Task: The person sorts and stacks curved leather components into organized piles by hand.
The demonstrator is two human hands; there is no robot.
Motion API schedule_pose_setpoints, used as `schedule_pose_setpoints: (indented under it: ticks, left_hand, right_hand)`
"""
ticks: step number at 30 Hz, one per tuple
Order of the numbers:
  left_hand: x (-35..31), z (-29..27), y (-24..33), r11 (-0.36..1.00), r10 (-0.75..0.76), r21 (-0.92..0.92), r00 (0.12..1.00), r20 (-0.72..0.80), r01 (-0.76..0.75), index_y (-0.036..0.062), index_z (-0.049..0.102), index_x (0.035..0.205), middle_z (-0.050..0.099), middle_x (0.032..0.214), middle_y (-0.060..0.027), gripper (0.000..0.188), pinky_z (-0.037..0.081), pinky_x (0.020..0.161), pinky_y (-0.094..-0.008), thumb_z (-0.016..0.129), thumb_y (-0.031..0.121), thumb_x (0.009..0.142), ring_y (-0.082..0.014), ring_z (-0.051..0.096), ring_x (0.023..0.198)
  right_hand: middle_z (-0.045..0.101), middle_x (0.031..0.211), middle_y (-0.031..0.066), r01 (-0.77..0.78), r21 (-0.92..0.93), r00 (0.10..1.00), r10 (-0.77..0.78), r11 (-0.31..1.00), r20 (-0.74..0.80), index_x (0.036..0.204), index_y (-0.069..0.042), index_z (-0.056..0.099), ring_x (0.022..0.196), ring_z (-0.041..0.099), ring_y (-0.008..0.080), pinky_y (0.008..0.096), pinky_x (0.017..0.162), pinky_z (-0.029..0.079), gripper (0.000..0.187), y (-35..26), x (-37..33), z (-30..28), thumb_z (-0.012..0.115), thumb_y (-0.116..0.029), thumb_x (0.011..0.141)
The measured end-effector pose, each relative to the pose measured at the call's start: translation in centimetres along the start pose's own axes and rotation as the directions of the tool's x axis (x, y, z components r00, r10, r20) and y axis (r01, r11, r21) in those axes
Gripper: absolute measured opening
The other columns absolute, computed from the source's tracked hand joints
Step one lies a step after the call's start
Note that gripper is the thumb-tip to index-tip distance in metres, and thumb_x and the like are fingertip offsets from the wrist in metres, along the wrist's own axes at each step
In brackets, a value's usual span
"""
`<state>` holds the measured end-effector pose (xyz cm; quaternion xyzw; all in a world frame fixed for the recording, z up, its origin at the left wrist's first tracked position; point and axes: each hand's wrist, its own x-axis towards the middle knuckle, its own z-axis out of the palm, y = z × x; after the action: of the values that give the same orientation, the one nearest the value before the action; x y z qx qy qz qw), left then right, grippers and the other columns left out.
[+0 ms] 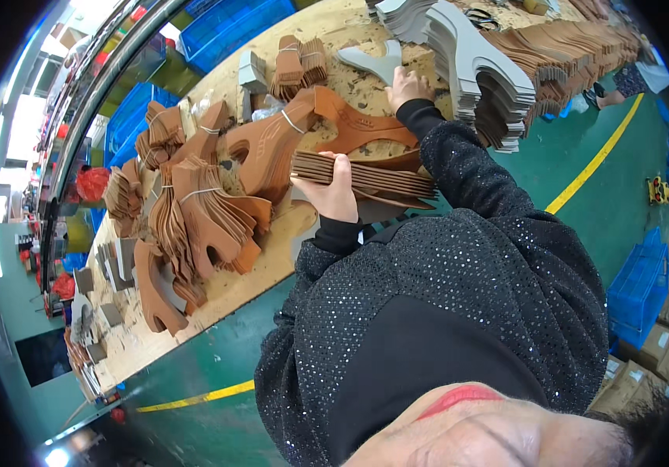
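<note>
Towards twelve o'clock near centre, the left hand (334, 198) has fingers and thumb clamped on a stack of brown cutouts (387, 179), while at one o'clock the right hand (411, 87) meets a grey Y-shaped cutout (373, 62), its grip impossible to tell.

Wooden table (219, 302), brown cutout bundles (204, 204), white stack (459, 43), grey forked piece (375, 62)

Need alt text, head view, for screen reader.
A person's left hand grips a stack of thin brown sheets; the right hand is at a flat grey Y-shaped piece on a pale wooden table. Banded bundles of brown cut pieces lie to the left, stacked grey cut pieces to the right.
</note>
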<state>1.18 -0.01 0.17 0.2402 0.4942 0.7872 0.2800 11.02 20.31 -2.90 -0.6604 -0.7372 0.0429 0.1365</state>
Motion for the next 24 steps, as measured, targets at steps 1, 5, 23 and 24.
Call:
schedule_pose_setpoints:
  ticks: [1,5,23,24]
  left_hand:
    - [0.0,0.0,-0.1,1.0,-0.007,0.004,1.0,-0.01,0.007,0.0038,0.034,0.101,0.053,0.095,-0.0075,0.037,0.047,0.079,-0.0275,0.065,0.001,0.08,-0.0128,0.055,0.086]
    - [-0.1,-0.5,-0.5,1.0,0.009,0.024,1.0,0.006,-0.009,0.0042,0.033,0.104,0.053,0.097,-0.0079,0.039,0.048,0.08,-0.0277,0.064,-0.001,0.08,-0.013,0.055,0.087]
    - [-0.2,-0.9,-0.9,0.996,0.07,-0.057,0.997,0.035,-0.068,0.0052,0.036,0.115,0.055,0.099,-0.0076,0.044,0.047,0.08,-0.0267,0.062,-0.006,0.081,-0.0124,0.055,0.087]
    - [-0.2,-0.6,-0.6,0.996,0.075,-0.045,0.997,0.026,-0.074,0.0057,0.036,0.116,0.055,0.099,-0.0073,0.045,0.047,0.08,-0.0269,0.061,-0.006,0.081,-0.0127,0.055,0.087]
  right_hand:
    - [0.058,0.112,0.0163,-0.011,0.01,1.0,0.011,1.0,0.029,0.114,-0.008,0.053,0.11,0.053,0.0342,0.0487,0.089,0.044,0.035,0.0,-0.1,-0.4,0.053,-0.03,0.087]
    - [0.056,0.114,0.0166,-0.029,0.095,0.999,0.027,0.995,0.022,0.117,-0.007,0.051,0.112,0.051,0.0345,0.0495,0.091,0.043,0.047,0.4,-0.4,-0.9,0.061,-0.038,0.083]
    - [0.063,0.091,0.0158,0.585,0.722,0.657,-0.738,0.369,-0.155,0.11,-0.001,0.058,0.082,0.063,0.0298,0.0324,0.073,0.051,0.021,3.0,-9.9,-6.4,0.053,-0.007,0.09]
    - [0.064,0.092,0.0163,0.648,0.691,0.571,-0.804,0.319,-0.164,0.11,-0.001,0.059,0.084,0.063,0.0312,0.0334,0.076,0.051,0.022,3.4,-10.3,-6.0,0.054,-0.007,0.089]
